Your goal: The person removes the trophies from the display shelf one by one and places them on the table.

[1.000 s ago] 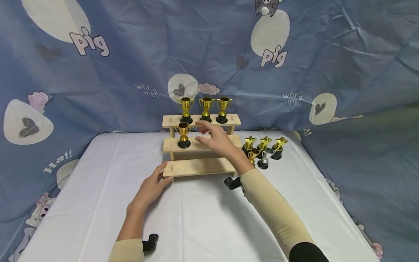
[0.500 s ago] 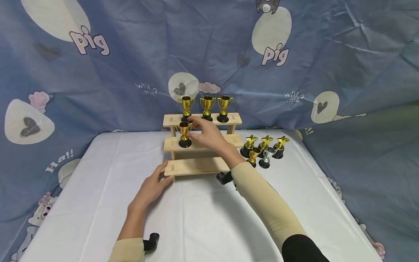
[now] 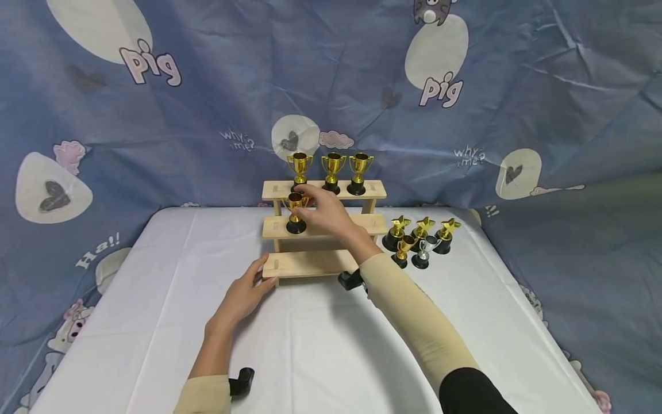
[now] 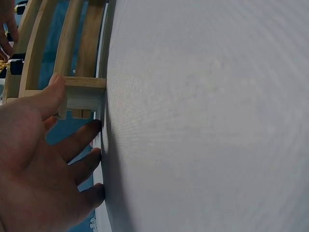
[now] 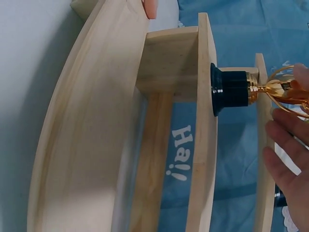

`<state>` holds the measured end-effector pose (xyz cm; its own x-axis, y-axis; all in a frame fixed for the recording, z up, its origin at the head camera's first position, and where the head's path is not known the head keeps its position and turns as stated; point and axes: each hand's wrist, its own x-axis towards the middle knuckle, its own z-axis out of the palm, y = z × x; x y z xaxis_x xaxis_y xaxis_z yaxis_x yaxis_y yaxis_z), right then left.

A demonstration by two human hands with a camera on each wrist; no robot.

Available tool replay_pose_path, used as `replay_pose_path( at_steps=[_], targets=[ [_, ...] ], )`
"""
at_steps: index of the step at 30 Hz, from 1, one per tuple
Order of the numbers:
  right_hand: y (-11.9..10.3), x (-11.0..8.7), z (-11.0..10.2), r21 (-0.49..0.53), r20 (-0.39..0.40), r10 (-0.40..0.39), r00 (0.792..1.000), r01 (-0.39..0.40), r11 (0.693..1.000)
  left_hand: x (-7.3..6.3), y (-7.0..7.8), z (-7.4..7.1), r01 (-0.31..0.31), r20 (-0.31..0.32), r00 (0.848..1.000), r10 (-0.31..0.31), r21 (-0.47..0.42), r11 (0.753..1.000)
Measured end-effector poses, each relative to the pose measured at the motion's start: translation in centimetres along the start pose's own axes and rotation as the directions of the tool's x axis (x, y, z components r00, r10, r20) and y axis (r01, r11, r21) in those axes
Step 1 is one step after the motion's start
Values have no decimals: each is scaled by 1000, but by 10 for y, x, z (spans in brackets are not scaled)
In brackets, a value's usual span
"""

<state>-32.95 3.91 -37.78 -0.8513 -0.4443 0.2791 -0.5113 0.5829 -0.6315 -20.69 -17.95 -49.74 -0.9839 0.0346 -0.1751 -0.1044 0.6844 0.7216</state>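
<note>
A three-step wooden display stand (image 3: 310, 263) rises in the middle of the table. My left hand (image 3: 243, 296) holds the left end of its lowest step, thumb at the front and fingers toward the back. In the left wrist view the thumb (image 4: 57, 89) lies against the wood, with several fingers spread below. On the middle step, at the left, stands a gold trophy cup (image 3: 296, 214) with a black base. My right hand (image 3: 329, 213) pinches its bowl between thumb and fingers. The right wrist view shows that trophy's black base (image 5: 231, 89) against the step.
Three gold trophy cups (image 3: 334, 167) line the top step, behind the right hand. To the stand's right are three star trophies (image 3: 424, 227), a small gold cup (image 3: 405, 246) and a silver cup (image 3: 427, 246). A blue printed cloth (image 3: 207, 115) hangs behind the white table (image 3: 129, 310).
My right hand has moved left along the middle step to the gold trophy cup and taken hold of it. The left hand stays at the lowest step's end.
</note>
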Motion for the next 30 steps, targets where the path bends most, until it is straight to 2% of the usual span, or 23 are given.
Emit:
replay_pose_path(
  at_steps=[10, 17, 23, 30],
  targets=[
    [5, -6, 0, 41, -87, 16, 996, -13, 999, 1, 2, 1, 12, 4, 1000, -12, -7, 1000],
    [10, -10, -3, 41, -151, -41, 988, 47, 998, 3, -2, 1, 7, 6, 1000, -7, 11, 1000],
    [11, -14, -7, 78, -160, -54, 986, 68, 995, 1, 0, 0, 19, 1, 1000, -19, 7, 1000],
    [13, -19, -10, 54, -165, -64, 984, 74, 996, 1, 1, 1, 11, 4, 1000, -11, 5, 1000]
  ],
)
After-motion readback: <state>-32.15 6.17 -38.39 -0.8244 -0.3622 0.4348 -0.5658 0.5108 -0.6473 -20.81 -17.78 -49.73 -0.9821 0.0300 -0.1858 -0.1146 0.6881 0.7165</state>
